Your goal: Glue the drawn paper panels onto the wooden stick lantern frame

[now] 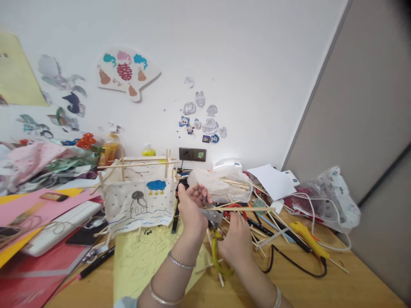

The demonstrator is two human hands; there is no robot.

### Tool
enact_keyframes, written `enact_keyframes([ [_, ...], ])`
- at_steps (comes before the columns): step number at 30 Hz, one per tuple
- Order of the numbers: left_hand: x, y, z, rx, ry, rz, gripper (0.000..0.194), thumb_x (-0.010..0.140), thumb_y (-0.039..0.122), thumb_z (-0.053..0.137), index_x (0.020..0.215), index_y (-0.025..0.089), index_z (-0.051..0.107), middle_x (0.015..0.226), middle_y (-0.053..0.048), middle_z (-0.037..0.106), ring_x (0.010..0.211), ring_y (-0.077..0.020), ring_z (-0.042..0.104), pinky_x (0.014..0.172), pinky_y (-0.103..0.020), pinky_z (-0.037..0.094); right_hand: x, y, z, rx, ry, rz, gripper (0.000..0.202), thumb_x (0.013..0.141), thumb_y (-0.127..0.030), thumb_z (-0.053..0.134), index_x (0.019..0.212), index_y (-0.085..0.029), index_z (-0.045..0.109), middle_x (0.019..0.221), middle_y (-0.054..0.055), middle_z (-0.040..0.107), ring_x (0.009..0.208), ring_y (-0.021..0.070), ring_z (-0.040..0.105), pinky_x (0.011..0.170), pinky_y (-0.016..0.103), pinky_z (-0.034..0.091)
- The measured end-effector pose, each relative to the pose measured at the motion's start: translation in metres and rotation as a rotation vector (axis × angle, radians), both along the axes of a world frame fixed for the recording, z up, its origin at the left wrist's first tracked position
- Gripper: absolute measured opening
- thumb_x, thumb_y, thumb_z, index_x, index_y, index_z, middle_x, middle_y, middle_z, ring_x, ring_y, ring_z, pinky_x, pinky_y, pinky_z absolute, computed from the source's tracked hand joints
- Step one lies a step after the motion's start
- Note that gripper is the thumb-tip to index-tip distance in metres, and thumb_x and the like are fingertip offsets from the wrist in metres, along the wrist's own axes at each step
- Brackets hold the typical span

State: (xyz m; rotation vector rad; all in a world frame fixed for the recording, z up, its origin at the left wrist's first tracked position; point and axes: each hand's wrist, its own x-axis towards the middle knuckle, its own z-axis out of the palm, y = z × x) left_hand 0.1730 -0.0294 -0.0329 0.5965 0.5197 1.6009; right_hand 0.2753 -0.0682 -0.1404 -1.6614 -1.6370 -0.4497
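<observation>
My right hand [236, 241] is closed on a pair of pliers with grey metal jaws [214, 216]. Their handles are spread apart: one yellow handle [218, 261] curves below the hand, and a red one [238, 207] shows above it. Across the jaws runs a thin pale wooden stick [253, 209], its free end pointing right. My left hand [193, 203], fingers curled, is at the stick's left end and seems to grip it; the contact itself is hidden. A frame of wooden sticks covered with drawn-on white cloth [125, 209] stands just left of my left hand.
A yellow glue gun [308, 239] with a black cable lies to the right. Behind my hands, a plastic bag [205, 182] holds more sticks. A yellow drawing sheet [135, 256] lies beneath; a white keyboard-like object [61, 226] and coloured papers [28, 278] spread left. The wall stands close behind.
</observation>
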Motion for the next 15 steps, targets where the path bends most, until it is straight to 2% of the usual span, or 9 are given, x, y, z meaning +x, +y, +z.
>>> enact_keyframes([
  [5, 0.0006, 0.0014, -0.0012, -0.028, -0.016, -0.014, 0.049, 0.087, 0.051, 0.029, 0.06, 0.017, 0.052, 0.046, 0.002, 0.045, 0.037, -0.0113, 0.044, 0.043, -0.023, 0.035, 0.0004, 0.0004, -0.0025, -0.025, 0.009, -0.019, 0.039, 0.058, -0.015, 0.052, 0.097, -0.013, 0.05, 0.087, 0.012, 0.06, 0.082, 0.0289, 0.057, 0.076, 0.042, 0.047],
  [10, 0.0012, 0.0029, -0.0043, -0.004, -0.004, -0.005, 0.047, 0.083, 0.057, 0.038, 0.06, 0.017, 0.051, 0.046, 0.004, 0.043, 0.038, -0.0105, 0.044, 0.044, -0.023, 0.037, 0.0013, 0.0011, -0.0067, -0.028, -0.001, -0.011, 0.038, 0.06, -0.017, 0.053, 0.097, -0.014, 0.05, 0.085, 0.012, 0.059, 0.083, 0.0298, 0.057, 0.074, 0.042, 0.047],
  [15, 0.0015, 0.0038, -0.0061, -0.007, 0.009, -0.005, 0.047, 0.083, 0.056, 0.038, 0.058, 0.018, 0.05, 0.045, 0.005, 0.041, 0.036, -0.0099, 0.042, 0.043, -0.023, 0.037, 0.0015, 0.0011, -0.006, -0.034, 0.012, -0.001, 0.039, 0.06, -0.015, 0.053, 0.099, -0.013, 0.051, 0.087, 0.012, 0.059, 0.085, 0.0295, 0.057, 0.075, 0.042, 0.047],
])
